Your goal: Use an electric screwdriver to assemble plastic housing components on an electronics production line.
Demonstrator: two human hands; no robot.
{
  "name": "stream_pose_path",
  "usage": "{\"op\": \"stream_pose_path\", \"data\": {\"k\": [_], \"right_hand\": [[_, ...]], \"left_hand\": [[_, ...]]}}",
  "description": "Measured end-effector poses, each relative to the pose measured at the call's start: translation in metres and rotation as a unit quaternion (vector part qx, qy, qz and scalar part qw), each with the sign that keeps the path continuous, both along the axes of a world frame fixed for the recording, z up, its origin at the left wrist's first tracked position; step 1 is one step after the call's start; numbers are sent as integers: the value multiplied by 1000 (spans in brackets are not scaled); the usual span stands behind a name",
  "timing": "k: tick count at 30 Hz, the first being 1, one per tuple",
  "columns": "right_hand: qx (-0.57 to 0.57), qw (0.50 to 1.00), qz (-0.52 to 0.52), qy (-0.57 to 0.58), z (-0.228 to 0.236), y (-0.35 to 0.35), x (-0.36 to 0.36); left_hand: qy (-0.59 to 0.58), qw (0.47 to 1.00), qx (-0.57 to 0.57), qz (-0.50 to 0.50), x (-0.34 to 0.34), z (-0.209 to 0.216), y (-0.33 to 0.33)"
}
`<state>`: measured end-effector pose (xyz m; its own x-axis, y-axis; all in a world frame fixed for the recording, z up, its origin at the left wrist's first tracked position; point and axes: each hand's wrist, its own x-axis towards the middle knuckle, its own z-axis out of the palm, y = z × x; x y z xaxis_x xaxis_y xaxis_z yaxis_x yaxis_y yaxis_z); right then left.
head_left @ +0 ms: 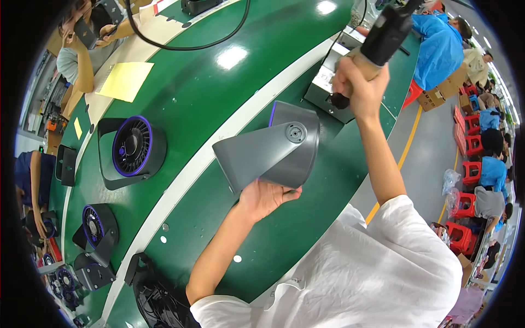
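Note:
A grey fan housing point(273, 150) with a flat bracket and a round pivot on its side is tilted over the green table. My left hand point(265, 199) grips it from below, the fingers partly hidden behind it. A strip of purple rim shows at its upper left edge. My right hand point(363, 87) is closed around a power screwdriver point(387, 35) with a black body and a tan grip. The screwdriver is held apart from the fan, over a silver metal box point(320, 90), and looks slightly blurred.
More fans with purple rims, one point(131, 145) and another point(95, 224), stand across the white divider strip point(186, 183). A black bag-like bundle point(156, 295) lies at the near left. Yellow paper point(126, 81) and a black cable point(191, 48) are farther off. Other people sit on both sides.

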<state>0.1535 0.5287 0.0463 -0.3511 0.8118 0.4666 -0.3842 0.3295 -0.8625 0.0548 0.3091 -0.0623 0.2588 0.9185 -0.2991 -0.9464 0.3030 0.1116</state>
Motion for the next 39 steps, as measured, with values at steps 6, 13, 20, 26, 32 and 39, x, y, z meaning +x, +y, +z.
{"op": "stream_pose_path", "data": {"k": [6, 13, 20, 26, 32, 39], "right_hand": [[-54, 981, 150, 110, 75, -40, 1], [29, 991, 129, 22, 61, -55, -25], [7, 986, 162, 46, 63, -48, -17], [-20, 981, 188, 35, 58, -38, -27], [-102, 969, 223, 31, 58, -36, 2], [-135, 969, 185, 90, 44, -23, 24]], "left_hand": [[43, 998, 54, -6, 4, 2, 3], [45, 999, 20, -1, 9, 0, 10], [60, 998, -1, 3, 14, 8, 16], [61, 998, -20, -13, 12, 5, 20], [16, 999, -33, 23, 18, 12, 23], [432, 844, -96, 303, -72, 1, 22]]}}
